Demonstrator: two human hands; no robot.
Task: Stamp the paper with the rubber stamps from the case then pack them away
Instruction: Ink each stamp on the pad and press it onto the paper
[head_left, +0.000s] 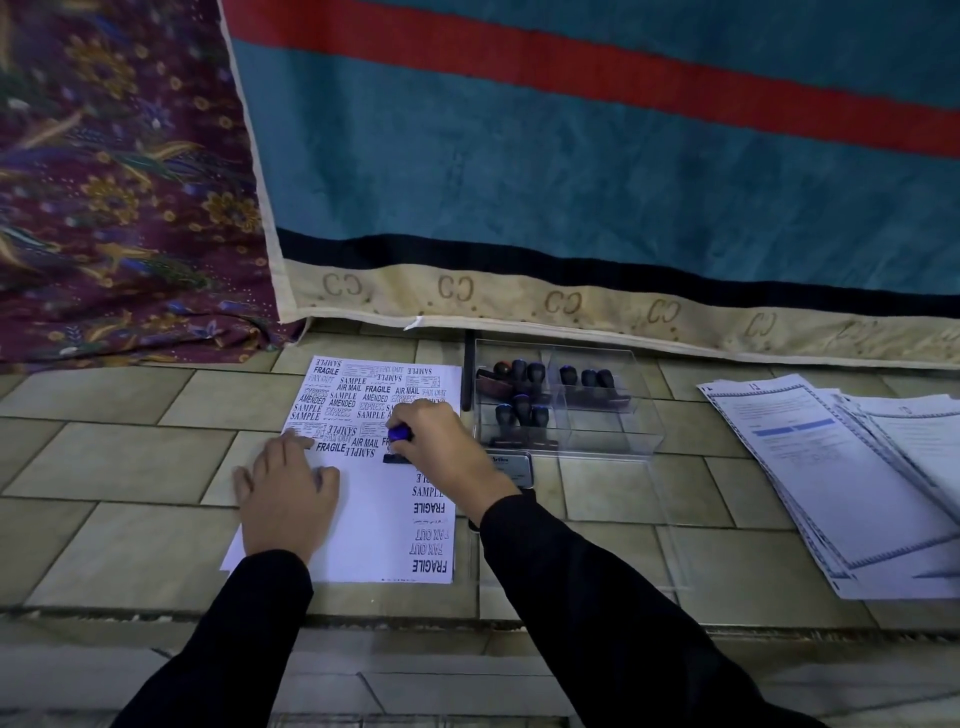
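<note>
A white sheet of paper (363, 525) lies on the tiled floor, covered along its top and right side with black stamped words. My left hand (288, 496) lies flat on the sheet's left part, fingers straight. My right hand (447, 452) grips a rubber stamp with a blue knob (399, 433), its base down on the paper near the middle. To the right stands a clear plastic case (613, 431) holding several dark-handled stamps (524, 379) in its compartments.
An ink pad tin (514, 467) sits between the paper and the case, partly behind my right wrist. A clear lid (670, 561) lies in front of the case. A stack of printed papers (841, 478) spreads at the right. Hanging cloths (571, 182) close off the back.
</note>
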